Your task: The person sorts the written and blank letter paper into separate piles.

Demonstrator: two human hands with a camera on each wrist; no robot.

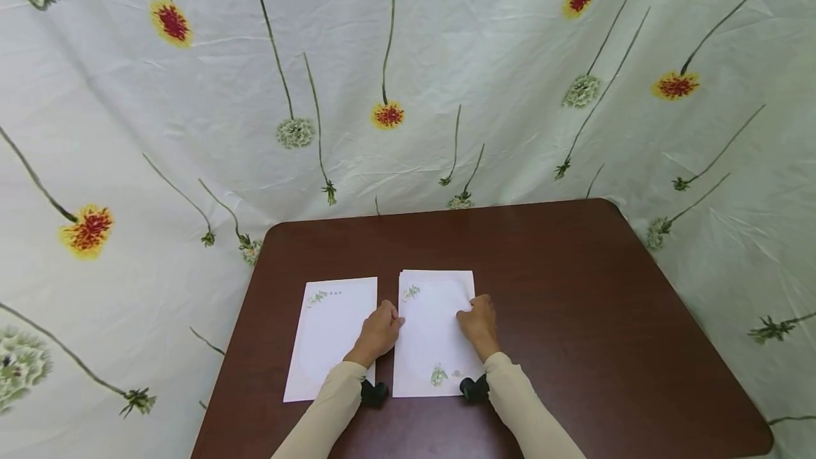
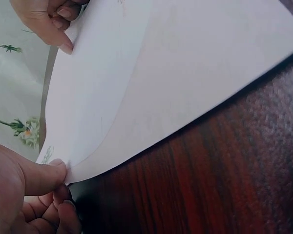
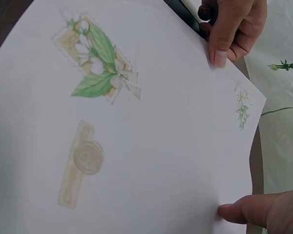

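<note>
The flat sheet [image 1: 331, 338] lies on the brown table [image 1: 593, 331] and serves as the reference here. A pale sleeve [image 1: 338, 402] crosses over its lower right corner; if that forearm drops or swings, it could drag the sheet askew.

Just at the flat sheet's right edge, the left hand [image 1: 381, 331] pinches the left edge of the held paper [image 1: 430, 346], thumb on top and fingers curled beneath. Its knuckles are so near the flat sheet that a sideways move might catch that edge.

The held paper is right of the flat sheet, over the table, and bows between the hands. A sliver at its upper left corner suggests more than one sheet; with uneven pinching, the layers could slide apart, and pushing the hands together could crease them.

Farther right of the flat sheet, the right hand [image 1: 479, 324] grips the paper's right edge, thumb on top; how firmly I cannot tell. Too light a hold could let that side slip, and too hard a thumb could dent it.
</note>
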